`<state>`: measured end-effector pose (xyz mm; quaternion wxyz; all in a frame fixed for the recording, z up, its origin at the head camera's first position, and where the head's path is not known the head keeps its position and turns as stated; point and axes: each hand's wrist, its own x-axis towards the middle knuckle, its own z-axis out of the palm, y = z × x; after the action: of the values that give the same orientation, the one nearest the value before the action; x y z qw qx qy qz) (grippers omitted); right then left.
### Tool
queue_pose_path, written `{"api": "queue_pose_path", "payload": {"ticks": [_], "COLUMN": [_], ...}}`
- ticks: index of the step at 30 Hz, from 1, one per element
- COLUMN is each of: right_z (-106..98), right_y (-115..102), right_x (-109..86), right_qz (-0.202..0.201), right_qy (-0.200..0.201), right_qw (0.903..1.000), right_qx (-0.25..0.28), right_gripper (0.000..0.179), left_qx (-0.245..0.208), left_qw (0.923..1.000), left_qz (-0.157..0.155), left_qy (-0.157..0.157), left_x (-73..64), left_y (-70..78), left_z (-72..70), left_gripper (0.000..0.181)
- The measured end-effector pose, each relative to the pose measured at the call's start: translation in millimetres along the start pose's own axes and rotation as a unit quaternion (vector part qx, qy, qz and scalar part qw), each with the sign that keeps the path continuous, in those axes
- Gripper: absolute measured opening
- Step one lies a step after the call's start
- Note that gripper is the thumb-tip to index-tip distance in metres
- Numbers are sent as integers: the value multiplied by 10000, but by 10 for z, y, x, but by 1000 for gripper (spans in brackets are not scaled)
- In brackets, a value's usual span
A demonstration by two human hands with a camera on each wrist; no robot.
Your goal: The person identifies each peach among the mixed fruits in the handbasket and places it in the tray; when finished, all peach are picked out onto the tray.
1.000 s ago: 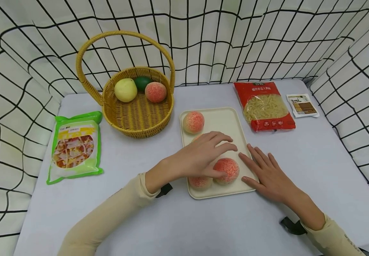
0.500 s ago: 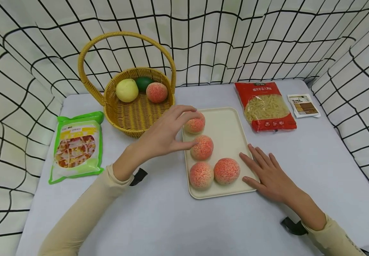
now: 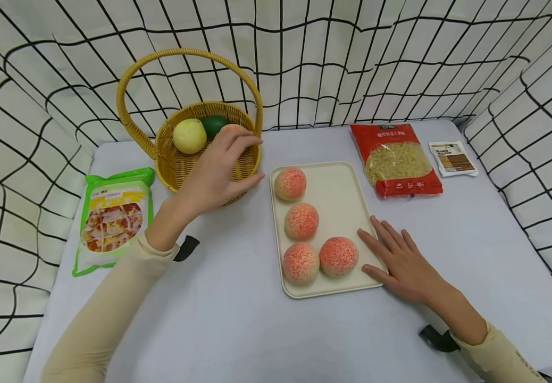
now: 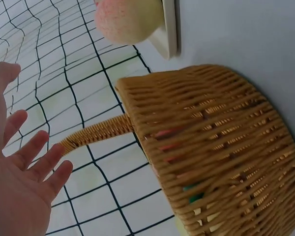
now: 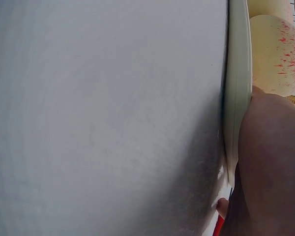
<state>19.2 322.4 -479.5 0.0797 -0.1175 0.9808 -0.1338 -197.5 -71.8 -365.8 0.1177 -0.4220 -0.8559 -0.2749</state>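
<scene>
My left hand [image 3: 211, 178] hovers over the front right of the wicker basket [image 3: 160, 159], fingers spread and holding nothing; the left wrist view shows its palm [image 4: 22, 191] bare beside the basket wall [image 4: 226, 142]. Inside the basket are a yellow-green fruit [image 3: 189, 136], a dark green one [image 3: 214, 125] and a peach [image 3: 232, 128] partly hidden behind my fingers. Several peaches [image 3: 302, 221] lie on the cream tray [image 3: 335, 197], mostly along its left side. My right hand [image 3: 402, 268] rests flat at the tray's right edge, fingertips touching the rim.
A green bag of food [image 3: 113, 218] lies left of the basket. At the back right are a red pasta bag [image 3: 398, 159] and a small white packet [image 3: 453, 158]. Black netting [image 3: 324, 66] surrounds the table, and the tall basket handle [image 3: 187, 51] arches upward.
My left hand has moved from above the tray's peaches up and left to the basket, uncovering the peaches. The right hand and the tray have stayed in place.
</scene>
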Motion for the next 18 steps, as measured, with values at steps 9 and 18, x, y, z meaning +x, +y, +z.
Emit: {"api": "queue_pose_path", "payload": {"ticks": [9, 18], "right_z": [2, -3], "right_y": [-5, -6], "right_x": [8, 8], "right_qz": [35, 20], "right_qy": [-33, 11], "right_qw": [10000, 10000], "right_qx": [34, -1], "right_gripper": [81, 81], "left_qx": [97, 137], "left_qw": [9963, 9918], "left_qz": [-857, -1261], "left_qy": [-24, -161], "left_x": [64, 143], "left_y": [-246, -463], "left_z": [-26, 36], "left_gripper": [51, 52]}}
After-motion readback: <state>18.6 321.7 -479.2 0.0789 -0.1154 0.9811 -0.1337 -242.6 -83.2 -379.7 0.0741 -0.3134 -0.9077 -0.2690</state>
